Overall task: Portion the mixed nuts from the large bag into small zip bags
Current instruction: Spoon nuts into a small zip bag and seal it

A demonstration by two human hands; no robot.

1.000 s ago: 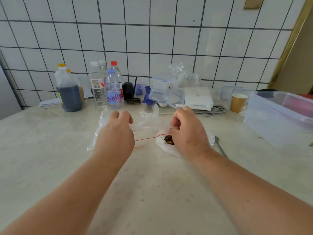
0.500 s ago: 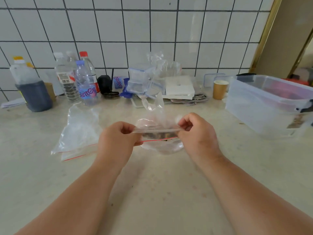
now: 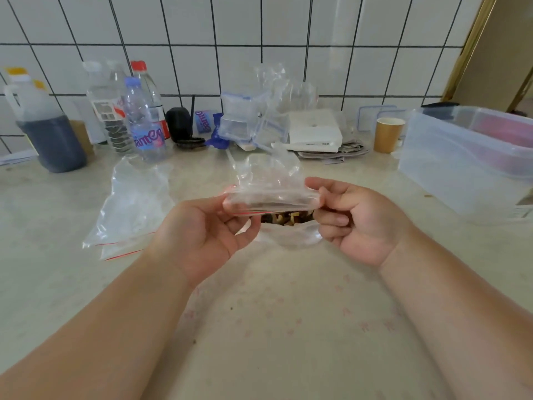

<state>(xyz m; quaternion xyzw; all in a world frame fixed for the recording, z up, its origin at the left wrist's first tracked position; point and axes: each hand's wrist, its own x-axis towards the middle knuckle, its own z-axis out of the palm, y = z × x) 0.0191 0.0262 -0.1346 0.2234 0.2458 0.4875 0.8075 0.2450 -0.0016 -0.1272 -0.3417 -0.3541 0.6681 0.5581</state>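
At frame centre, above the desk (image 3: 288, 327), the left hand (image 3: 199, 235) and right hand (image 3: 360, 223) each pinch one end of a small zip bag (image 3: 271, 197); mixed nuts (image 3: 285, 218) show only partly beneath its folded, blurred plastic. Spare empty bags (image 3: 129, 209) lie centre-left.

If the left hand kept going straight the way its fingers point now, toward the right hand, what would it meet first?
Most likely the right hand: the left hand pinches one end of the small zip bag, the right hand the other, only the bag between them. Depth is hard to judge.
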